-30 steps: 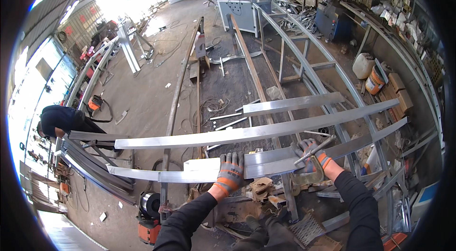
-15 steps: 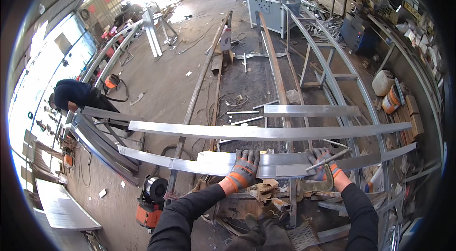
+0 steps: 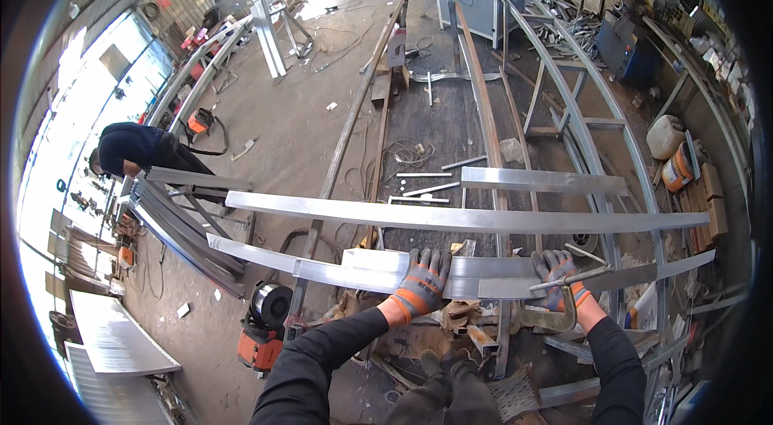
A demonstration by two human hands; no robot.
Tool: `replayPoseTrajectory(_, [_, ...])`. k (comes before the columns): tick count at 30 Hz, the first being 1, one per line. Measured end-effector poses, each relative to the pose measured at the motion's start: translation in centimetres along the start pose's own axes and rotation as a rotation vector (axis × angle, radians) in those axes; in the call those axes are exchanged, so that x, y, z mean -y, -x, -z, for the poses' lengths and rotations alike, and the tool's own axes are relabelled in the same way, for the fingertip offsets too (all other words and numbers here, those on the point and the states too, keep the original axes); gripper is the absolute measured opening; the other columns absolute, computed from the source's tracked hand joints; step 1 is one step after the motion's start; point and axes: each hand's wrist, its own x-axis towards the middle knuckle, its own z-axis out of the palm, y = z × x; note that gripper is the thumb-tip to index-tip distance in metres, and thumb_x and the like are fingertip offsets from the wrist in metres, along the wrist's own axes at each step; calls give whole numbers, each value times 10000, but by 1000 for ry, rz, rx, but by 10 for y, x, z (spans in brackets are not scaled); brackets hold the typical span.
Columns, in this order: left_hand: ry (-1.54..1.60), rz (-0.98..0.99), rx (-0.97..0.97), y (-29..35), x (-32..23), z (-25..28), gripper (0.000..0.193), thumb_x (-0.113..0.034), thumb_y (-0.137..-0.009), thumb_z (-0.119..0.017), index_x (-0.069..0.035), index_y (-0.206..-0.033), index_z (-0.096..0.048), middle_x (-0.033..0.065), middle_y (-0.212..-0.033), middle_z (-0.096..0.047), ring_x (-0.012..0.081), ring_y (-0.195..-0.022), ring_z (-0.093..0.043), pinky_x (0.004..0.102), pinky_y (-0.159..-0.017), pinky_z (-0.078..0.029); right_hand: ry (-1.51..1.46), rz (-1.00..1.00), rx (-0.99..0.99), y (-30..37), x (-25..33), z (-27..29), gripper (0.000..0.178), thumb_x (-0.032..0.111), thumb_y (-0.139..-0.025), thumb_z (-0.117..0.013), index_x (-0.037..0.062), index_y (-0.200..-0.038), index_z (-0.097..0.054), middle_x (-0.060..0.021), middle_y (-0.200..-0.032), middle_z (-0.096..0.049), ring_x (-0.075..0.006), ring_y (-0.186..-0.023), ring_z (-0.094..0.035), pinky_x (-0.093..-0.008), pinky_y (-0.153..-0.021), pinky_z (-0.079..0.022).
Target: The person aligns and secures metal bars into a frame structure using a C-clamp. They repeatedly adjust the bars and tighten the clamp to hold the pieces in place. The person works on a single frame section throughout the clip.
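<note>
My left hand (image 3: 423,284), in a grey and orange work glove, lies across a long silvery metal bar (image 3: 491,268), its fingers over the far side and the thumb along the near edge. A shorter metal piece (image 3: 374,261) sits beside it on the left. My right hand (image 3: 555,270), gloved alike, grips the same bar further right. A C-clamp (image 3: 573,308) stands at that hand, its screw rod running across the bar and its frame below. Under the clamp rod is a flat metal plate (image 3: 507,289). The undersides of both hands are hidden.
A second long bar (image 3: 467,220) and a shorter one (image 3: 543,180) lie beyond, across rusty steel rails (image 3: 481,95). An orange machine with a wire spool (image 3: 270,304) stands at lower left. Another person (image 3: 133,150) bends over at far left. A white bucket (image 3: 678,171) stands at right.
The whole view has shifted slightly, with the scene moving a little to the right. Both hands keep their places on the bar, and the clamp stays beside my right hand.
</note>
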Motion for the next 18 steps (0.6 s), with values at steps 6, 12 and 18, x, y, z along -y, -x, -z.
replayPoseTrajectory(6, [18,15,23,0,1,0,1062,-504,-837,-885,145,-1602,-539,343,-1501,-608,503,-1379,-591,724,-1198,-413,20,32,-64,2,8,17,1238,616,-697,-893,-33,-1688,-533,-265,-1519,-599,-439,-1414,-562,-608,-1226,-409])
replayPoseTrajectory(12, [38,25,18,0,2,-7,1100,-532,-820,-900,142,-1610,-536,356,-1544,-596,514,-1395,-589,730,-1209,-409,47,47,-19,4,10,29,1365,710,-657,-906,-48,-1716,-497,-297,-1561,-560,-460,-1446,-524,-613,-1254,-388])
replayPoseTrajectory(18, [35,32,27,-1,2,-4,1108,-540,-812,-906,135,-1612,-543,366,-1555,-599,524,-1393,-593,726,-1208,-412,78,7,21,1,10,17,1340,739,-743,-864,-54,-1741,-453,-306,-1603,-545,-479,-1484,-515,-636,-1296,-358])
